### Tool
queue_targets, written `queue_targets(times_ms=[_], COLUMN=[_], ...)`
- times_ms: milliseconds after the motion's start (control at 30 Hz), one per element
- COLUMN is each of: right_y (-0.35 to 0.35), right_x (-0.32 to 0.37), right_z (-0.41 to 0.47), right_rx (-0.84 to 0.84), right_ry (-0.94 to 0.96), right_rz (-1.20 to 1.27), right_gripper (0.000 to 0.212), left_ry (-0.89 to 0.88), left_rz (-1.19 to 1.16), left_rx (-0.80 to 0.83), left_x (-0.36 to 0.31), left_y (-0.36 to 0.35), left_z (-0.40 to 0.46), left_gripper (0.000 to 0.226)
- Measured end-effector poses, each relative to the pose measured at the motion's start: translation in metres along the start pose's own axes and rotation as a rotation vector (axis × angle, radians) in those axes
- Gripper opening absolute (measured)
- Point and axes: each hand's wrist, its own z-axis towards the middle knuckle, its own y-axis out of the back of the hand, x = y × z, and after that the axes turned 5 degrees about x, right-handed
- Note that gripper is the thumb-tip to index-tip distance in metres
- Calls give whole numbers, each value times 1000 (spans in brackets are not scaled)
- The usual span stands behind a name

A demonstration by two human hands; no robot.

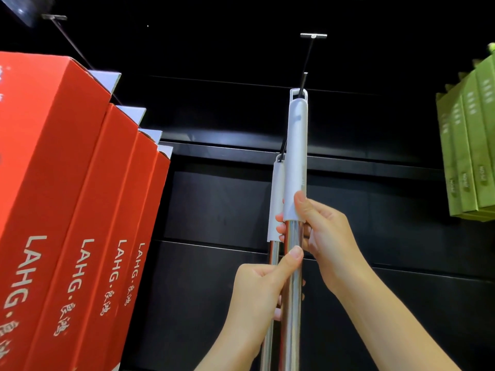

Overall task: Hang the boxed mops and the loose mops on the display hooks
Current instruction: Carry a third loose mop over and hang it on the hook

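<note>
Both hands are working at the bottom of the view, wrapped around the front loose mop. Lower down, the left hand is gripping its steel pole with the thumb pressed up the front; the right hand is grasping where the pale grey handle sleeve meets the metal, thumb lying on the sleeve. At the top, the handle's hanging loop is sitting around the tip of the display hook — seemingly just threaded on, not yet slid back along the rod.

A second loose mop is already hanging behind it on the same hook, touching the first. To the left, 4 red boxed mops marked LAHG are hanging in a row from another hook, and green boxes are hanging at the right edge.

Judging by this, the task is looking well advanced: the boxed stock is up and 1 loose mop is hung. What is remaining is pushing this loop further on and letting go — whether more mops are waiting out of view, I cannot tell.
</note>
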Motion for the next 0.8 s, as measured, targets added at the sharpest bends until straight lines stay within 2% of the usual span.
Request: queue_targets(times_ms=[167, 367, 533, 633, 800], right_y=[1, 3, 4, 5, 8], right_x=[-12, -21, -28, -33, -45], right_z=[-2, 4, 9, 12, 20], right_rx=[-11, -13, 1, 20, 34], right_ry=[-30, -24, -28, -30, -31], right_rz=[-27, -58, -78, -84, -84], right_gripper=[36, 32, 36, 40, 39], left_ry=[16, -4, 1, 16, 3], left_rz=[56, 38, 55, 54, 100], left_rx=[-3, 10, 40, 88, 183], left_x=[12, 18, 27, 34, 51], left_y=[1, 2, 6, 10, 18], left_z=[1, 7, 14, 19, 26], left_gripper=[81, 76, 80, 72, 29])
